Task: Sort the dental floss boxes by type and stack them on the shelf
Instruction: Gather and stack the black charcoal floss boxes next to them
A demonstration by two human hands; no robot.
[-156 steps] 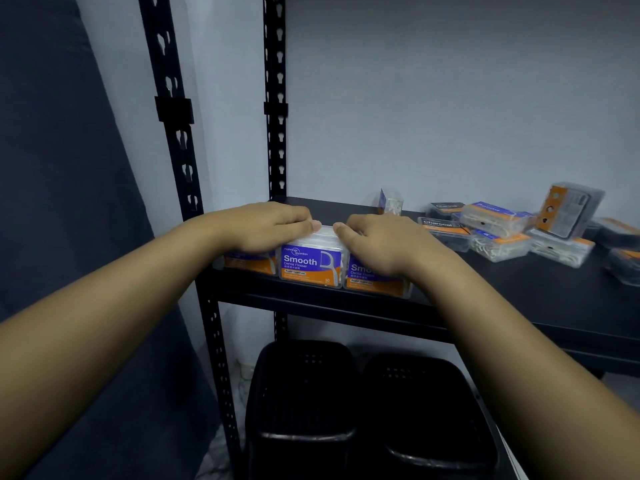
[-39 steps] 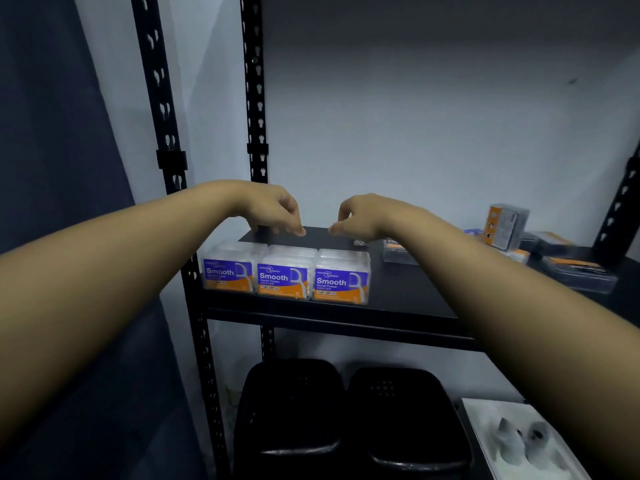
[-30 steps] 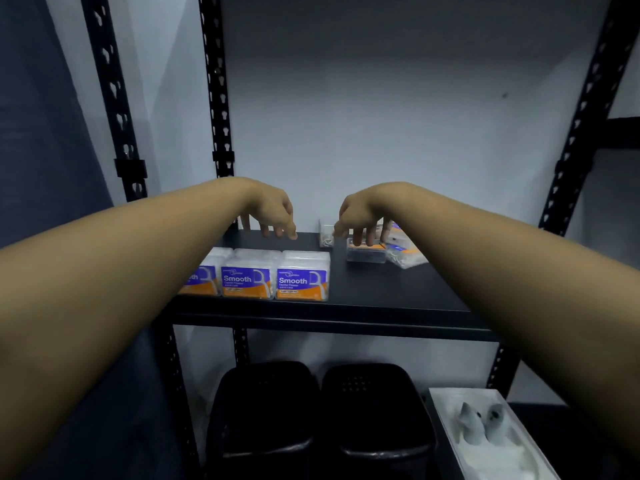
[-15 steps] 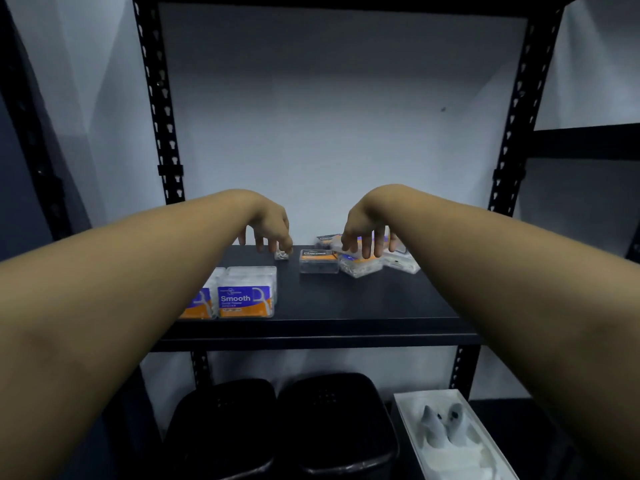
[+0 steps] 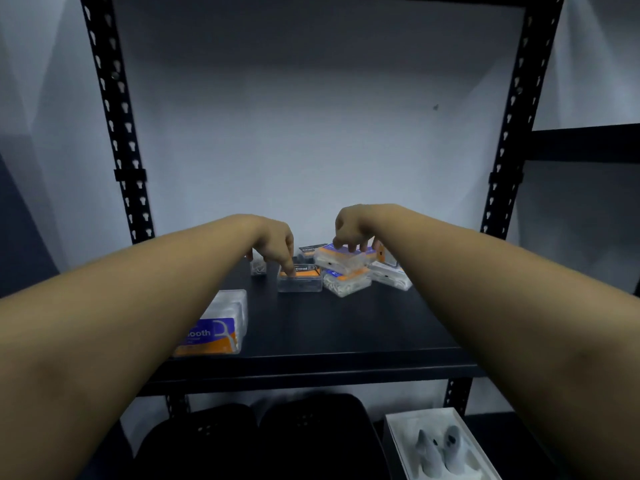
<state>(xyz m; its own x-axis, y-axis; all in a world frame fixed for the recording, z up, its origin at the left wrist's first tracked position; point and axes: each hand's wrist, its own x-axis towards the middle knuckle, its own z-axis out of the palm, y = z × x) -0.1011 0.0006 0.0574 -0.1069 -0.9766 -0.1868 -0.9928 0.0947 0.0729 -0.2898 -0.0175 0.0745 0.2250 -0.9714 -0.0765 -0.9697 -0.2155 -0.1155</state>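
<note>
Head view: left hand [image 5: 273, 242] fingertips press on charcoal floss box [image 5: 300, 279] mid-shelf [image 5: 346, 327], grip unclear. Right hand [image 5: 353, 226] pinches purple-orange box [image 5: 341, 258] atop loose pile. Smooth box [image 5: 216, 329] at shelf's front left.

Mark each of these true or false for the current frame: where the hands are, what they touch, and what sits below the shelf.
1. The left hand touches the charcoal floss box. True.
2. The right hand rests on the Smooth box. False: it grips a purple-topped box on the pile at the back.
3. The Smooth box sits at the shelf front left. True.
4. The shelf is white. False: it is black.
5. A white tray lies below the shelf, right. True.
</note>
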